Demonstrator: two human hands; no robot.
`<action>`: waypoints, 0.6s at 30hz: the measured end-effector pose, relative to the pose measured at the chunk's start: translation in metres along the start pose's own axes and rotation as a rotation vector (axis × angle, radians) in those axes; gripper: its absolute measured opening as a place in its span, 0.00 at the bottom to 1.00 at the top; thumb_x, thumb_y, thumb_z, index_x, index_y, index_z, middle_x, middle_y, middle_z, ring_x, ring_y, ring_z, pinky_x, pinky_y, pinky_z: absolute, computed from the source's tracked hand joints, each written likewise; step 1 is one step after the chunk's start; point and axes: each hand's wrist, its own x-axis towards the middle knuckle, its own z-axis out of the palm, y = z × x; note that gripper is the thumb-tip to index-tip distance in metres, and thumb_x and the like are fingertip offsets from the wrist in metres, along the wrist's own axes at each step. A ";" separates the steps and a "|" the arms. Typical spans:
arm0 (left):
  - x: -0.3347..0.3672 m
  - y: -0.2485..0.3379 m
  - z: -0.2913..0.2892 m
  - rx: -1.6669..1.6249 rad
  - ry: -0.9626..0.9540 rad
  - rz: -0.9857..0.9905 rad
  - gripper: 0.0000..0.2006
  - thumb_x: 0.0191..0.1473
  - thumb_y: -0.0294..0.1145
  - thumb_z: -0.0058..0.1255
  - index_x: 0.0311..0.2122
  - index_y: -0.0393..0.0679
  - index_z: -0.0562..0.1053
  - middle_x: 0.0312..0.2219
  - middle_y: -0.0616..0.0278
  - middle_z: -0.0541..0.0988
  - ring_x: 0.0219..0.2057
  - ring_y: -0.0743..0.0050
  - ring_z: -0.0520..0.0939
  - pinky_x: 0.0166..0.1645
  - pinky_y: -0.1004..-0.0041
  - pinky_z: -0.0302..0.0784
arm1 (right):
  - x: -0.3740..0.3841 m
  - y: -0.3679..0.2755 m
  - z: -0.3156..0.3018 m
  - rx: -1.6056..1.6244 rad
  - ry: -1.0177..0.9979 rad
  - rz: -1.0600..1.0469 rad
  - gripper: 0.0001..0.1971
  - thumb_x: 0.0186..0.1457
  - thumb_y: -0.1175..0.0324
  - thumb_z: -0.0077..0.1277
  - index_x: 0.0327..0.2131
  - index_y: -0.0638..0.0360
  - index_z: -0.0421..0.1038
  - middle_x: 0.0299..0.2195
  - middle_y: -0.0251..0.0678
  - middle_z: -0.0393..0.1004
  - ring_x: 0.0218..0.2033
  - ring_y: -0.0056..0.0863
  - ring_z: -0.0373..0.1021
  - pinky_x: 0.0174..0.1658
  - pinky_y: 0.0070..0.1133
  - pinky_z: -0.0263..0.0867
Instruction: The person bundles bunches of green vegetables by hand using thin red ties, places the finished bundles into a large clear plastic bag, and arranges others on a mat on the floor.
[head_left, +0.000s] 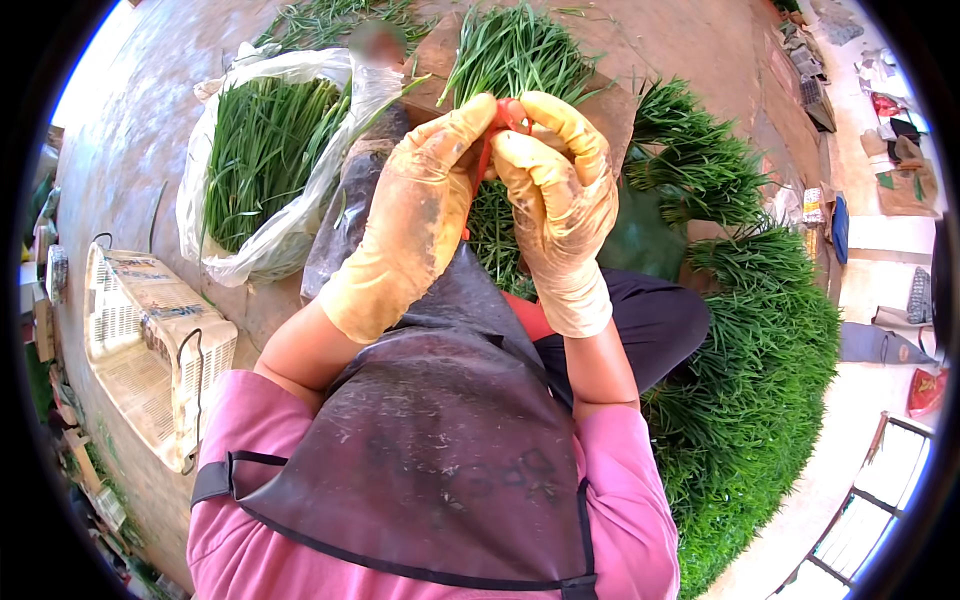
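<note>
Both my hands wear stained yellow rubber gloves and meet in front of me, raised over my lap. A thin red plastic strip (506,115) runs between their fingertips, and one end hangs down beside the left palm. My left hand (400,215) pinches it between thumb and fingers. The right hand (560,190) has its fingers curled in on the same strip. Whether a knot is in it, I cannot tell. Long green grass-like leaves, like chives, lie just beyond in a bunch (520,50), and more leaves (492,225) show below, between the hands.
An open clear plastic bag (285,255) of green leaves stands at the left, near a cream plastic basket (150,330). Bundled greens (750,370) are heaped along my right side. A dark apron (430,450) covers my lap. Loose leaves (335,22) lie at the far side.
</note>
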 end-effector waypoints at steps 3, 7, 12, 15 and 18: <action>-0.003 0.001 -0.002 0.061 -0.050 0.026 0.08 0.59 0.31 0.53 0.39 0.38 0.77 0.33 0.67 0.80 0.35 0.84 0.78 0.45 0.81 0.72 | -0.002 0.000 -0.003 0.065 0.044 0.038 0.04 0.55 0.76 0.55 0.36 0.60 0.75 0.43 0.39 0.76 0.31 0.26 0.75 0.34 0.19 0.74; 0.001 0.004 -0.004 0.137 -0.066 -0.013 0.06 0.58 0.29 0.53 0.37 0.39 0.77 0.30 0.65 0.80 0.31 0.81 0.79 0.41 0.79 0.74 | -0.005 -0.006 -0.007 0.275 0.061 0.272 0.05 0.55 0.77 0.55 0.36 0.64 0.74 0.40 0.39 0.77 0.33 0.24 0.74 0.34 0.18 0.72; 0.005 0.009 -0.008 0.231 -0.120 0.001 0.06 0.56 0.27 0.55 0.39 0.39 0.76 0.30 0.63 0.80 0.31 0.78 0.81 0.39 0.79 0.76 | -0.004 -0.009 -0.005 0.493 0.114 0.486 0.05 0.54 0.78 0.56 0.36 0.63 0.75 0.36 0.38 0.78 0.33 0.25 0.74 0.37 0.20 0.69; 0.007 0.015 -0.004 0.305 -0.093 -0.059 0.07 0.55 0.26 0.55 0.39 0.39 0.75 0.32 0.62 0.81 0.32 0.78 0.81 0.38 0.80 0.77 | 0.001 -0.016 -0.009 0.631 0.104 0.655 0.05 0.55 0.78 0.55 0.36 0.63 0.75 0.35 0.34 0.77 0.34 0.21 0.73 0.38 0.18 0.68; 0.010 0.018 -0.010 0.382 -0.113 -0.075 0.07 0.54 0.25 0.56 0.39 0.38 0.74 0.32 0.62 0.80 0.32 0.78 0.81 0.39 0.81 0.77 | 0.000 -0.012 -0.010 0.646 0.091 0.683 0.05 0.55 0.79 0.55 0.36 0.64 0.75 0.33 0.31 0.76 0.34 0.18 0.72 0.39 0.16 0.67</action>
